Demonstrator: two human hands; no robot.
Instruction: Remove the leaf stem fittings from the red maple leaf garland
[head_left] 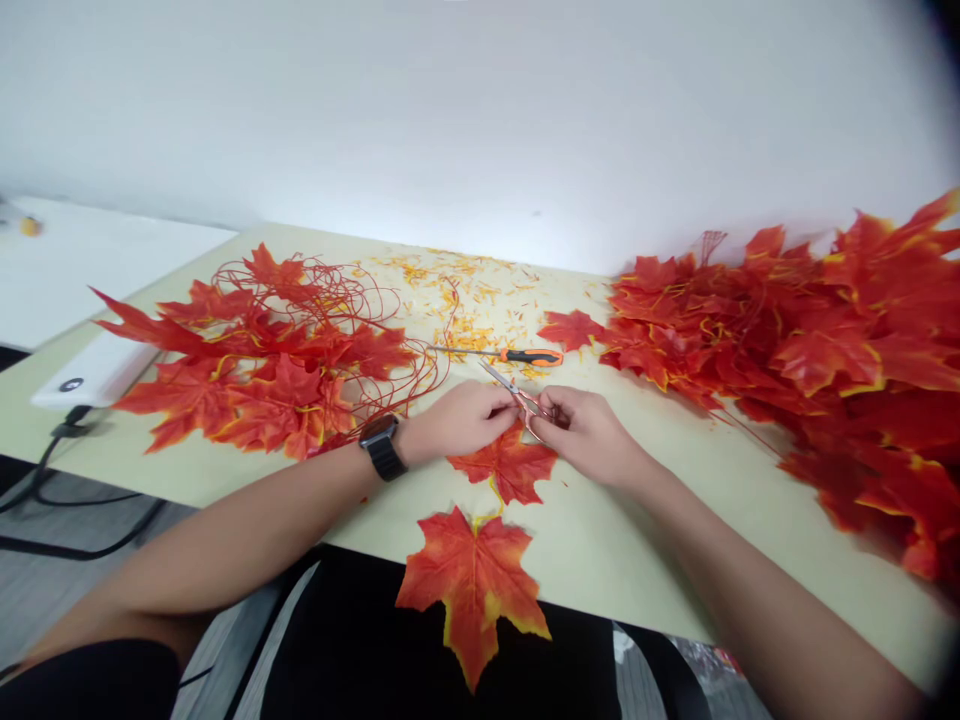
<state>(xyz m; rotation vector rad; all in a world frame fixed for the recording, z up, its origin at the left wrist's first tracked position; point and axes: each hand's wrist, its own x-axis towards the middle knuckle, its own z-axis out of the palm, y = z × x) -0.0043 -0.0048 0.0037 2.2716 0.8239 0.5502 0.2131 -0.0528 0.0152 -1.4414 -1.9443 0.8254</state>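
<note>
1. holding the scissors by their pinkish loops, the right hand had its thumb and fingers curled inward; the blades slanted away past the left hand's fingertips.
2. the left hand was bent with thumb and fingers drawn close beside the scissors; what it pinched, if anything, could not be told.
3. just below both hands lay the upper leaf, red-orange, its top partly hidden by the fingers.
4. nearer the body, the lower leaf hung over the edge of the pale table, with a yellow stem between the two leaves.
5. just beyond the hands rested a screwdriver with an orange-and-black handle, its shaft pointing leftward; yellow scraps were scattered farther out.
6. left of the left hand, above a wrist wearing a dark watch, spread more leaves and tangled red string.
7. right of the right hand, a large leaf pile was heaped.
</note>
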